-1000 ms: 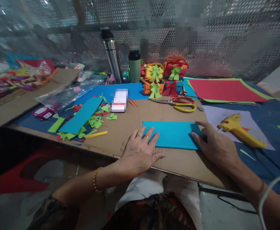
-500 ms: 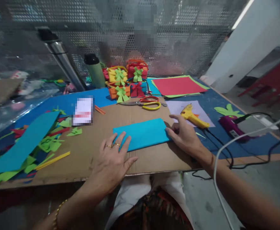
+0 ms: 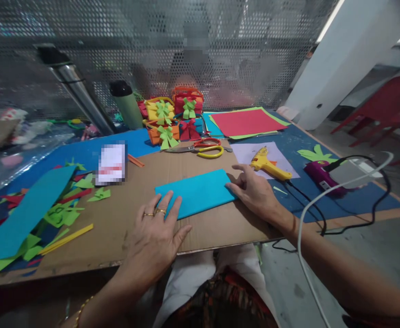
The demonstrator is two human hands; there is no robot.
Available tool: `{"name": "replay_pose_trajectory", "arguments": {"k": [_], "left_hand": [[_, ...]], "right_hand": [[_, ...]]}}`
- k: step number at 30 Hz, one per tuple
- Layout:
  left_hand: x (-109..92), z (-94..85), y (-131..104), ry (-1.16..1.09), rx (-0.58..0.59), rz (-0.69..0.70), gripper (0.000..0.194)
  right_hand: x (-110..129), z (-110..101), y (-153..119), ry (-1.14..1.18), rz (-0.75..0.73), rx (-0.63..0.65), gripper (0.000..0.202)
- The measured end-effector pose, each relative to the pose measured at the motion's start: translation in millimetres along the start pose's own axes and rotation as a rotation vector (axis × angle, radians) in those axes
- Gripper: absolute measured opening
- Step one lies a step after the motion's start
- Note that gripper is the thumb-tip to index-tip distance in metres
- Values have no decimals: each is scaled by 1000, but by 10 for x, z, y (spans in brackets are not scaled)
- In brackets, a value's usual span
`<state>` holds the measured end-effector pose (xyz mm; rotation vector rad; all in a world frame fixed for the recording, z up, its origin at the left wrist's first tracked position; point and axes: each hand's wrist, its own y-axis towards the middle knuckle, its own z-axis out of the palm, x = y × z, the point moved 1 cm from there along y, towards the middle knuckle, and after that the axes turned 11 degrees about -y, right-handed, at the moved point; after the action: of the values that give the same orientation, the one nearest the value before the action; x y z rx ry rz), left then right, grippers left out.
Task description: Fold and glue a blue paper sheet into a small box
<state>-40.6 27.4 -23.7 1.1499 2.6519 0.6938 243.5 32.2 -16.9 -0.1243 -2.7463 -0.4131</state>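
Observation:
A folded piece of bright blue paper lies flat on the brown cardboard in front of me. My left hand rests palm down at its left end, fingers stretched out and fingertips on the paper. At the right end, the thumb of my right hand touches the paper's edge. The index finger of that hand stays apart from the thumb, beyond the corner, and the other fingers curl partly out of sight. Scissors with red and yellow handles lie behind the paper. A yellow glue gun sits to the right on a lilac sheet.
Small decorated paper bags stand at the back beside a green bottle and a steel flask. Red and green sheets are stacked behind. Paper scraps cover the left. A white cable crosses over my right forearm.
The view has shifted slightly, so everything appears a little further left. Both hands keep the same places on the blue paper.

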Motion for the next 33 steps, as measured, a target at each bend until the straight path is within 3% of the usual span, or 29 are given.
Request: {"name": "replay_pose_trajectory", "arguments": {"k": [19, 33], "left_hand": [[-9, 5, 10, 27, 17, 9, 59], [-41, -10, 16, 32, 0, 9, 56]], "right_hand": [[54, -24, 4, 42, 6, -7, 41], [37, 0, 8, -70, 42, 30, 40]]}}
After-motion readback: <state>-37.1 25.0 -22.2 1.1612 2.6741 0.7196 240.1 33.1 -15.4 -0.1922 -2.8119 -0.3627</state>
